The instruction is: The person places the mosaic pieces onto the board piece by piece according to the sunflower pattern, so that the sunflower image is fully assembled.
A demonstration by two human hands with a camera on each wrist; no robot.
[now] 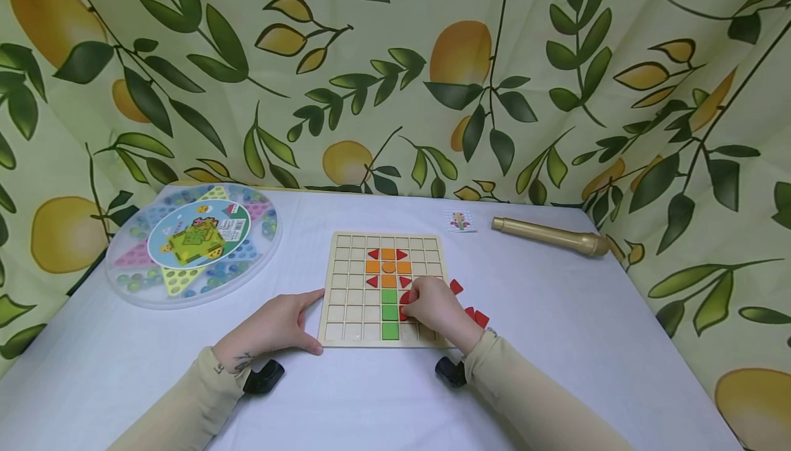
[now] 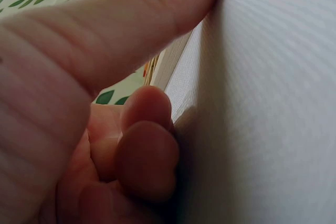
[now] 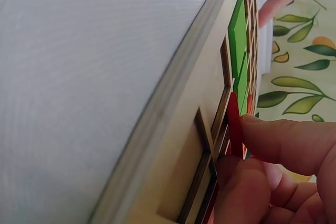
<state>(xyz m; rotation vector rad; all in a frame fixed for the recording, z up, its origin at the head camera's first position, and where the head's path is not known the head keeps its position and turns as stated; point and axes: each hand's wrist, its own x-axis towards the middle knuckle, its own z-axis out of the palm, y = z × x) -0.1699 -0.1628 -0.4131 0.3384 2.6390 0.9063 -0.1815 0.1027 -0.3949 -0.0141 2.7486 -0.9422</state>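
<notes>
A square wooden grid board lies on the table. My left hand rests at its left side, the index fingertip at the edge and the thumb by the near corner. Over the board's lower right cells, my right hand pinches a flat red tile between thumb and finger, tilted beside the green tiles. Three green squares run up one column. Above them, orange squares surround an orange round piece, with red triangles at the corners.
Loose red tiles lie right of the board, partly behind my right wrist. A small pattern card and a gold microphone-shaped stick lie behind. At left is a round clear-lidded game case. A fruit-print curtain backs the table.
</notes>
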